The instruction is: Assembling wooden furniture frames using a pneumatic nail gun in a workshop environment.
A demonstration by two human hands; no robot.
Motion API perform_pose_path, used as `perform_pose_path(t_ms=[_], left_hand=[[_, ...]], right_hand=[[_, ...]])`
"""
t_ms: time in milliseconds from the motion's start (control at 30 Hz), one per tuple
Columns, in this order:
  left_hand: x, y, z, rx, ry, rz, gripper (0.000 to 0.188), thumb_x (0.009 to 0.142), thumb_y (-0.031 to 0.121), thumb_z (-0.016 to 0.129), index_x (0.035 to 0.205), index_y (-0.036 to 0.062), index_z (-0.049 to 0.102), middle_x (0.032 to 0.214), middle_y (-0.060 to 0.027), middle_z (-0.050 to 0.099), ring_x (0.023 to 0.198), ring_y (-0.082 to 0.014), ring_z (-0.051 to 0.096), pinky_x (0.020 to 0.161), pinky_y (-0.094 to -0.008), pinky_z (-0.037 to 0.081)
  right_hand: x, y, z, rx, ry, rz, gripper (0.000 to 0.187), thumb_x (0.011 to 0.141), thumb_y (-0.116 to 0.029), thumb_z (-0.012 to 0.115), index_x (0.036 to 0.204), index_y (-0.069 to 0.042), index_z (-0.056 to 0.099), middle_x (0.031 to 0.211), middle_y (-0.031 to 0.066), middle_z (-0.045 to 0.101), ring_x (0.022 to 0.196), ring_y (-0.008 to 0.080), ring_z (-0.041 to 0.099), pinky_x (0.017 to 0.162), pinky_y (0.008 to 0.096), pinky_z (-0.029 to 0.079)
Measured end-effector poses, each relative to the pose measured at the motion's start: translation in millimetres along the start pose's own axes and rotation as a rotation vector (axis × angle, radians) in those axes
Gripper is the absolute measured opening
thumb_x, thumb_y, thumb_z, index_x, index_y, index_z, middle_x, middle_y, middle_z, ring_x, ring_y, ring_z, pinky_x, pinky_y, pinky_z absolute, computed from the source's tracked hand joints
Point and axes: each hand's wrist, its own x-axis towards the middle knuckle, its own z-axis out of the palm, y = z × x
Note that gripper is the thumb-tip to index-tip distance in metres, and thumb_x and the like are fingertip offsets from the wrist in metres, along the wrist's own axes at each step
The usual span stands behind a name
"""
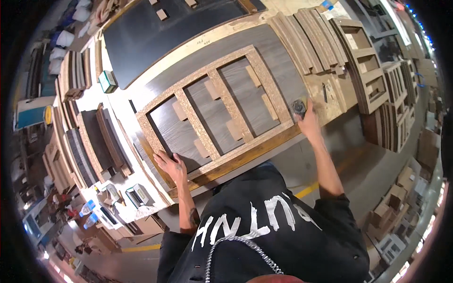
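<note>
A chipboard frame (214, 79) with two inner bars lies flat on a grey wood-grain panel (283, 61). Small wooden blocks (212, 89) sit against the bars inside its openings. My left hand (173, 168) rests on the frame's near left corner, fingers stretched and holding nothing. At the near right corner, my right hand (309, 123) is closed round a dark, rounded object (299, 108) with a yellowish edge. It looks like a tape measure, but its kind is not certain. My palm and fingers partly cover it.
Stacked chipboard strips (306, 40) lie at the back right, near a slim dark pen-like object (324, 93). Finished-looking frames (373, 70) stand at the right. A black panel (184, 33) lies beyond. To the left are a small green box (107, 81), board stacks (96, 137) and bottles (88, 207).
</note>
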Motion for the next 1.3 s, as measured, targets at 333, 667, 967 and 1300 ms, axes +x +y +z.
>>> perform_pose_path(t_ms=[333, 667, 967, 1300], left_hand=[[-13.4, 19.4, -19.7, -0.209, 0.021, -0.263, 0.075, 0.090, 0.029, 0.067, 0.147, -0.0047, 0.031, 0.146, -0.0278, 0.039, 0.134, -0.0425, 0.038, 0.112, -0.0466, 0.030], [36.5, 34.1, -9.8, -0.051, -0.055, -0.442, 0.070, 0.080, 0.032, 0.079, 0.128, -0.0063, 0.045, 0.123, -0.0341, 0.048, 0.116, -0.0477, 0.046, 0.098, -0.0564, 0.038], [66.8, 35.9, -22.7, -0.244, 0.088, -0.172, 0.055, 0.079, 0.037, 0.073, 0.103, -0.0094, 0.055, 0.096, -0.0290, 0.062, 0.092, -0.0429, 0.062, 0.080, -0.0493, 0.052], [105.8, 108.1, -158.7, -1.276, 0.510, -0.698, 0.079, 0.096, 0.065, 0.044, 0.114, -0.0098, 0.060, 0.101, -0.0165, 0.064, 0.094, -0.0253, 0.059, 0.087, -0.0364, 0.047]], right_hand=[[69.6, -5.3, 17.8, -0.155, 0.475, -0.424, 0.055, 0.089, -0.022, 0.063, 0.135, 0.003, 0.045, 0.128, 0.0271, 0.049, 0.116, 0.0464, 0.049, 0.099, 0.0530, 0.040], [119.7, -57.6, 47.3, -0.203, 0.265, -0.431, 0.055, 0.081, -0.030, 0.075, 0.117, 0.005, 0.052, 0.116, 0.0249, 0.053, 0.110, 0.0431, 0.052, 0.090, 0.0470, 0.049], [127.3, -47.7, 31.6, -0.141, 0.229, -0.310, 0.069, 0.073, -0.029, 0.078, 0.124, 0.006, 0.047, 0.122, 0.0269, 0.047, 0.117, 0.0411, 0.052, 0.096, 0.0473, 0.048], [67.0, -82.2, -74.4, 0.811, 0.560, -0.427, 0.042, 0.097, -0.034, 0.057, 0.118, 0.002, 0.061, 0.116, 0.0134, 0.062, 0.106, 0.0256, 0.057, 0.091, 0.0369, 0.046]])
